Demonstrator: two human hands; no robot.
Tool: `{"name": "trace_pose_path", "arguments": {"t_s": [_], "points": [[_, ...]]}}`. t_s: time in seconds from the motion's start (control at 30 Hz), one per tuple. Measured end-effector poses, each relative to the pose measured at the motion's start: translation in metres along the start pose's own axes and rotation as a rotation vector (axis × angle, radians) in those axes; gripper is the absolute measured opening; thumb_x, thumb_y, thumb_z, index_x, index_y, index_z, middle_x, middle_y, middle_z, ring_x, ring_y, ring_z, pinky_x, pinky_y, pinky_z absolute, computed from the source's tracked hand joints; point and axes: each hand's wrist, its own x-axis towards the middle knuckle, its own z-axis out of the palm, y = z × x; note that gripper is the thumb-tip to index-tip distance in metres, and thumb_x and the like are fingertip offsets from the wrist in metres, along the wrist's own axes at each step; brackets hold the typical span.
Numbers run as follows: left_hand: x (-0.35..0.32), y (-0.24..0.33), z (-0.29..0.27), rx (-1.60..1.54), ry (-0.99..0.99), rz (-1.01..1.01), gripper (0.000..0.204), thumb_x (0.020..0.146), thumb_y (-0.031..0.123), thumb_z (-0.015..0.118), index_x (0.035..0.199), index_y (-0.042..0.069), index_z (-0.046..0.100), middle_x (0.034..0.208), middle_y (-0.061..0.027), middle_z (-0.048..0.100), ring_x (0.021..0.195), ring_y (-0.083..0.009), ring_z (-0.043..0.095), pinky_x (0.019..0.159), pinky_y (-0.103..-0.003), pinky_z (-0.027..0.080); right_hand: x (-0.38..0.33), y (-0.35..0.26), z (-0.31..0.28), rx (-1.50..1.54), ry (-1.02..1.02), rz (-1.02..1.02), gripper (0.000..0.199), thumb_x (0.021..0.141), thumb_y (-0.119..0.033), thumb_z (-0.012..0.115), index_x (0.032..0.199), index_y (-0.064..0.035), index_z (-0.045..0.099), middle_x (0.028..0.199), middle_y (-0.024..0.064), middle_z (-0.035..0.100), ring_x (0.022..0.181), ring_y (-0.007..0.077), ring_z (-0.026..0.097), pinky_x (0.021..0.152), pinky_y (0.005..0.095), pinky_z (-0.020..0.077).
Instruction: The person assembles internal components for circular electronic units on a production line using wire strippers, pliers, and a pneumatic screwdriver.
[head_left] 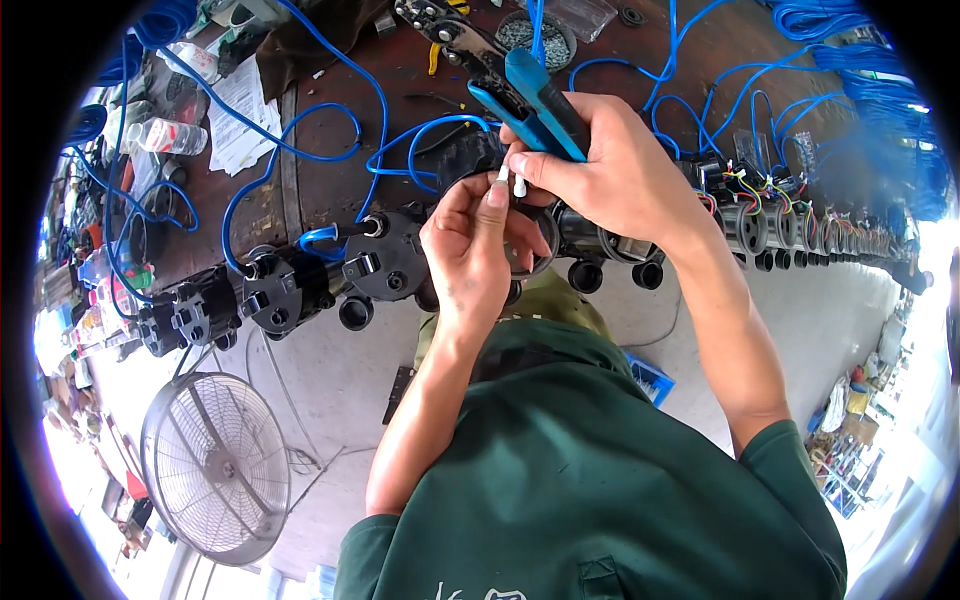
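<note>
Your left hand pinched small white piece; your right hand clamped round blue-handled pliers. Row of black housings lined near edge of desk.

Teal-and-black pliers, white pieces
Blue cable at two o'clock, black housing at nine, dark green garment at five.

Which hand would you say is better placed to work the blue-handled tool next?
Probably the right hand: it has the blue-handled tool in its grasp, while the left hand has a small white piece at its fingertips.
</note>
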Motion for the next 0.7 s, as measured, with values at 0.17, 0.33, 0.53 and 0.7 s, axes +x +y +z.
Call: {"name": "trace_pose_path", "arguments": {"t_s": [0.17,0.33,0.53,0.7], "points": [[-0.001,-0.002,0.001,-0.032,0.036,-0.001,0.021,0.108,0.012,0.061,0.11,-0.008,0.063,0.087,-0.0128,0.076,0.058,-0.0121,0.067,0.05,-0.022,0.048,0.001,0.001,0.0,-0.057,0.004,0.005,0.021,0.086,-0.012,0.069,0.099,0.004,0.071,0.08,0.0129,0.075,0.071,0.0204,0.071,0.069,0.0348,0.0546],[-0.002,-0.007,0.003,-0.069,0.08,0.025,0.015,0.103,0.005,0.066,0.11,-0.008,0.062,0.086,-0.0117,0.074,0.06,-0.0132,0.069,0.048,-0.023,0.048,-0.003,0.006,-0.002,-0.096,0.003,0.015,0.022,0.087,-0.012,0.068,0.101,0.0043,0.071,0.082,0.0134,0.075,0.074,0.019,0.07,0.07,0.0347,0.0542],[-0.005,-0.012,0.01,-0.022,0.1,0.082,0.012,0.101,0.001,0.069,0.106,-0.007,0.063,0.084,-0.011,0.074,0.06,-0.0129,0.069,0.049,-0.023,0.051,-0.014,0.012,-0.006,-0.039,0.017,0.094,0.025,0.087,-0.012,0.067,0.104,0.0051,0.072,0.087,0.0126,0.077,0.081,0.0176,0.071,0.076,0.0339,0.0544],[-0.006,-0.019,0.012,0.137,0.098,0.168,0.008,0.101,-0.002,0.068,0.104,-0.008,0.065,0.084,-0.0105,0.073,0.061,-0.0103,0.067,0.052,-0.022,0.052,-0.021,0.013,-0.012,-0.072,-0.025,0.141,0.026,0.09,-0.007,0.068,0.114,0.0036,0.069,0.097,0.0089,0.076,0.09,0.0134,0.07,0.084,0.0309,0.057]]}}
